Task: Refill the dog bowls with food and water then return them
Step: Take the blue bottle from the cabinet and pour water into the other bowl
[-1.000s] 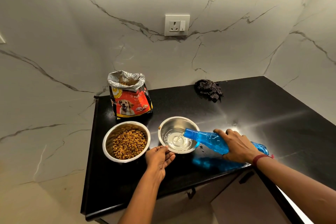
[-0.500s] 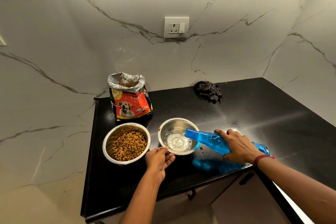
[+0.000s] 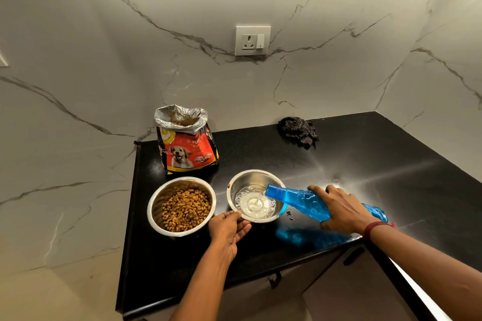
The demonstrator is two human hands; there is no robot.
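On the counter (image 3: 365,164), blue bottle (image 3: 294,199) still pours into steel bowl (image 3: 250,180).

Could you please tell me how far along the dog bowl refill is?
Done: the food bowl holds kibble. In hand: the right hand tips the blue bottle, pouring water into the water bowl, while the left hand holds its rim. Left: finishing the water and returning both bowls, now on the counter.

Head camera looks forward and down, close over the black counter (image 3: 391,164).
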